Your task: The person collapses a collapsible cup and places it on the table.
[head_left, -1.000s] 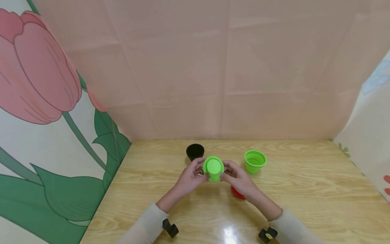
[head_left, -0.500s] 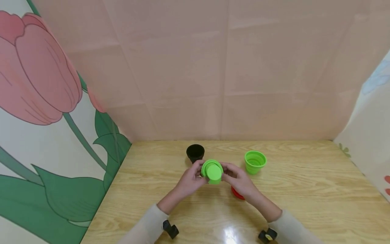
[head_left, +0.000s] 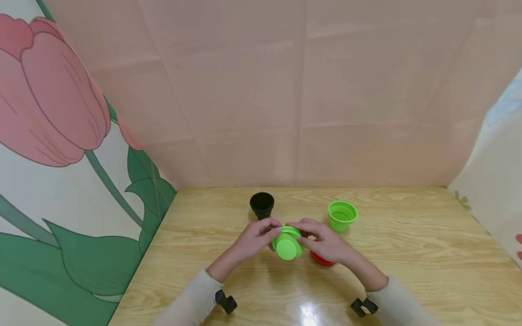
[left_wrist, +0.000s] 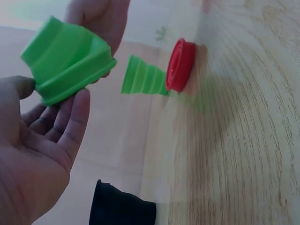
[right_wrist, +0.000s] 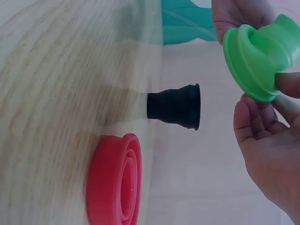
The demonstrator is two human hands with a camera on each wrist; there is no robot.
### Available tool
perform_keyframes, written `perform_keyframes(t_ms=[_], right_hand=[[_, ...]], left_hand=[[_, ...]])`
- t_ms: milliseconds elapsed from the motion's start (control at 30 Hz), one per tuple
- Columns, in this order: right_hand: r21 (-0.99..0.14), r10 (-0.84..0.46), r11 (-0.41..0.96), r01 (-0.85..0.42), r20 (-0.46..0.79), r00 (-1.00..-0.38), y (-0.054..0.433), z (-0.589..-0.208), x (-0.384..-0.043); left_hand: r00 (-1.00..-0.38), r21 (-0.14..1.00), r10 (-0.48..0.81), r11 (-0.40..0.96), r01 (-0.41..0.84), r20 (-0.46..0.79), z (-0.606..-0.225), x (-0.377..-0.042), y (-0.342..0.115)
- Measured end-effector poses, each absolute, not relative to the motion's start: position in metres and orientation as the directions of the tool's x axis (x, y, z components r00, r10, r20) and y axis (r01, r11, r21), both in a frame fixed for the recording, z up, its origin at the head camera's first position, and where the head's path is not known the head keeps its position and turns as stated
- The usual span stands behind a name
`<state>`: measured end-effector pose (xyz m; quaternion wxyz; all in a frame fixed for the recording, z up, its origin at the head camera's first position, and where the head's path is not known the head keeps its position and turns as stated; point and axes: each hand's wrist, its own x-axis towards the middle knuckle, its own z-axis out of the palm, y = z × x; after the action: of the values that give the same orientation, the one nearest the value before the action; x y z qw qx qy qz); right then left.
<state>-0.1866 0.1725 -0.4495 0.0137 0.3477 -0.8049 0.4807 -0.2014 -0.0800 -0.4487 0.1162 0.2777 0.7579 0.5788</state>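
Between both hands, above the table, is a light green collapsible cup (head_left: 287, 249), its base tilted toward the head camera and its wall partly folded on one side. My left hand (head_left: 258, 237) pinches its rim from the left, thumb and fingers on either side, as the left wrist view shows for the green cup (left_wrist: 70, 58). My right hand (head_left: 324, 242) grips the opposite side, with the thumb on the wall and fingers under the rim. Partly behind the right hand lies a flattened red collapsible cup (right_wrist: 105, 180) on the table.
A black collapsible cup (head_left: 262, 204) stands upright toward the back of the wooden table (head_left: 408, 244). Another green collapsible cup (head_left: 341, 216) stands expanded at the back right. A pink cloth (head_left: 302, 113) hangs behind the table.
Both hands have lowered the green cup toward me and tipped its base further down. The right hand has shifted its fingers, and more of the red cup shows.
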Motion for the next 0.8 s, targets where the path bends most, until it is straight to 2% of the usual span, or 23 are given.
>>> perform_keyframes(t_ms=[100, 233, 333, 533, 800], right_hand=[[-0.826, -0.513, 0.263, -0.498, 0.318, -0.798, 0.175, -0.449, -0.187], [-0.94, -0.414, 0.17, -0.297, 0.206, -0.887, 0.182, -0.448, -0.188], [-0.973, -0.39, 0.095, -0.21, 0.158, -0.907, 0.186, -0.45, -0.188], [-0.978, -0.417, 0.035, -0.208, 0.175, -0.892, 0.178, -0.459, -0.185], [-0.986, -0.379, 0.025, -0.162, 0.141, -0.915, 0.169, -0.461, -0.184]], left_hand=[[-0.832, 0.949, 0.534, 0.158, 0.272, 0.15, -0.448, -0.2, -0.079], [-0.864, 0.956, 0.459, 0.092, 0.278, 0.207, -0.447, -0.198, -0.079], [-0.885, 0.953, 0.388, 0.048, 0.298, 0.257, -0.445, -0.198, -0.079], [-0.905, 0.954, 0.319, 0.007, 0.301, 0.283, -0.449, -0.198, -0.077], [-0.933, 0.987, 0.325, -0.007, 0.163, 0.156, -0.459, -0.192, -0.066]])
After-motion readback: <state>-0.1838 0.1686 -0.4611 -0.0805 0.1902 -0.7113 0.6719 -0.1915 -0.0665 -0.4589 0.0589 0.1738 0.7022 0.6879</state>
